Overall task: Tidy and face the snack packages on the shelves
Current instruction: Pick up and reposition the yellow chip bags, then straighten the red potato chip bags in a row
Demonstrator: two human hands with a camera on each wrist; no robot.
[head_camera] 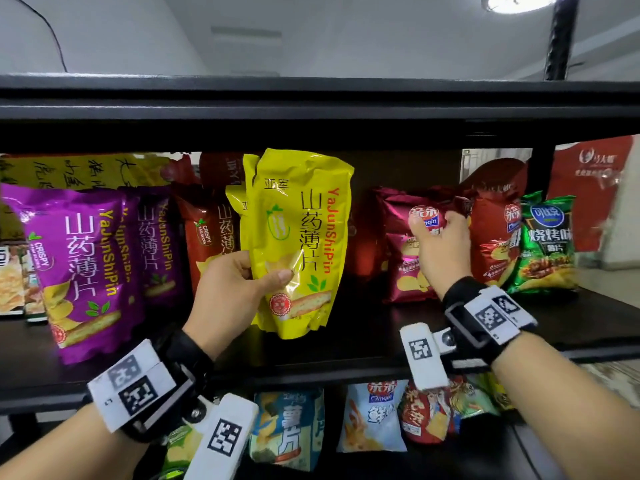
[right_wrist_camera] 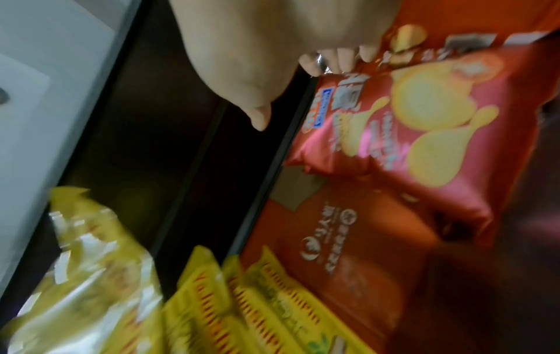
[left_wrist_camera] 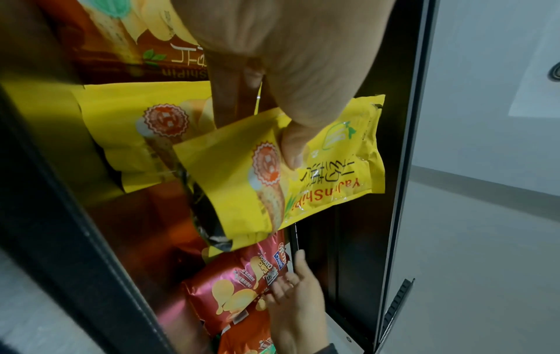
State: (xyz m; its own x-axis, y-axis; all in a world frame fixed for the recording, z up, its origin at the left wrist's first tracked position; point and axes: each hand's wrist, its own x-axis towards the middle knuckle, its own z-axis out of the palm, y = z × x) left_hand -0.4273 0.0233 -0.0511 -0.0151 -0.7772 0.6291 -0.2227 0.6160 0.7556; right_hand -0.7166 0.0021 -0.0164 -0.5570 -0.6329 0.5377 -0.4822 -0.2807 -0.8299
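My left hand pinches a yellow yam-chip bag by its lower left part, thumb on the front, and holds it upright just above the black shelf board. The left wrist view shows the same bag under my thumb, with a second yellow bag behind it. To the right, my right hand grips the top edge of a maroon potato-chip bag, fingers curled over it. In the right wrist view, blurred, the fingertips hook that bag.
Purple yam-chip bags and a dark red one stand left of the yellow bag. A red chip bag and a green bag stand at the right. Several more packages lie on the shelf below. The shelf above hangs low overhead.
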